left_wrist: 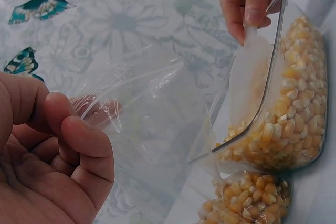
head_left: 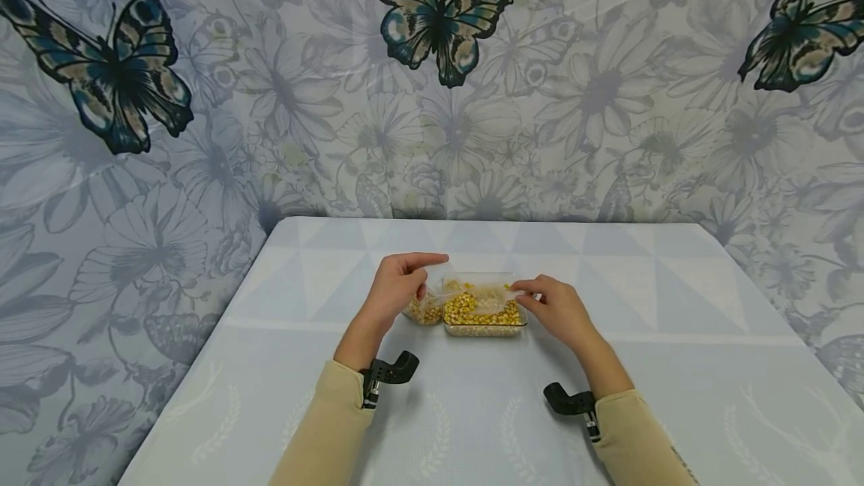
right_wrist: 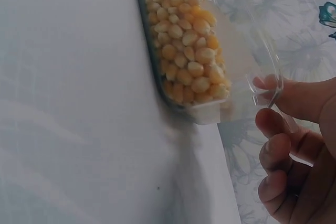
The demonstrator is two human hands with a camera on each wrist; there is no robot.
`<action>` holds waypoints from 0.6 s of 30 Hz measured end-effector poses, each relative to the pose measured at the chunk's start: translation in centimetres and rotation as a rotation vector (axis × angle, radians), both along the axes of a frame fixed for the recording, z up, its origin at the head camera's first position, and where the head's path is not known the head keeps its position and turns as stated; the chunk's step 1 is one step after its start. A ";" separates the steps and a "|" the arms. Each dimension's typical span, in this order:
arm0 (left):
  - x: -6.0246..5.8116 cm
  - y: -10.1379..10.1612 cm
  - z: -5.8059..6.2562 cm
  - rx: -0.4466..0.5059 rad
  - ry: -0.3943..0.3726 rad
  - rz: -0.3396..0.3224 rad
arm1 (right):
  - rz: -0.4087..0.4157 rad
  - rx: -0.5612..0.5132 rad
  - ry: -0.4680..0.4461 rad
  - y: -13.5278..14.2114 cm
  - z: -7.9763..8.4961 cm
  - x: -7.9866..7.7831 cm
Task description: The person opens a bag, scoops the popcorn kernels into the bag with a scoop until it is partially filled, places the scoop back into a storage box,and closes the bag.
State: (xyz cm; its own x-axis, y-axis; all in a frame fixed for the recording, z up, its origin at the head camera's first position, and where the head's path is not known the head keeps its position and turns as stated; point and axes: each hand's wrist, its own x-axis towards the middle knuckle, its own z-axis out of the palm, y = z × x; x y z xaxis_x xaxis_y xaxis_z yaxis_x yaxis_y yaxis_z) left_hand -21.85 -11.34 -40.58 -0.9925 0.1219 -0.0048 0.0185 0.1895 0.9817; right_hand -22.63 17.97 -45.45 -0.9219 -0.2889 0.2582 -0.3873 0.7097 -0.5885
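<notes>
My left hand (head_left: 398,283) pinches the top edge of a clear zip bag (left_wrist: 152,93) between thumb and forefinger. Corn kernels (left_wrist: 252,198) fill the lower part of this bag, which sits against the left side of a clear rectangular container (head_left: 484,331). More yellow kernels (right_wrist: 189,51) lie heaped inside the container. At its right end, my right hand (head_left: 553,306) pinches the narrow end of a translucent whitish scoop-like piece (left_wrist: 252,69). The broad part of that piece reaches down over the kernels inside the container rim.
A pale table (head_left: 472,411) with a faint triangle and leaf pattern carries everything. Behind its far edge hangs a flowered backdrop (head_left: 304,133) with printed butterflies (head_left: 442,17). A black wrist camera sits on the left wrist (head_left: 390,372) and another on the right wrist (head_left: 574,402).
</notes>
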 end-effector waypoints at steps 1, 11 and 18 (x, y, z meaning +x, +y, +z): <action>0.0 0.0 0.0 -0.001 -0.002 0.000 | -0.003 -0.006 -0.004 0.0 -0.1 0.0; 0.1 0.1 0.2 0.002 -0.022 0.004 | -0.022 -0.066 -0.074 -0.1 -0.2 0.0; 0.1 0.1 0.2 0.004 -0.017 -0.003 | -0.014 -0.097 -0.069 0.1 -0.5 -0.1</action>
State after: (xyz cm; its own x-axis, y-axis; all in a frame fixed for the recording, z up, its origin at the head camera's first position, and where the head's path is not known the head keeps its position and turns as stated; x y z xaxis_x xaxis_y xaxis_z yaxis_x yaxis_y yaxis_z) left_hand -21.76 -11.27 -40.36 -0.9920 0.1249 -0.0207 0.0028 0.1857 0.9826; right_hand -22.74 18.03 -45.95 -0.9423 -0.2527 0.2198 -0.3337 0.6531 -0.6798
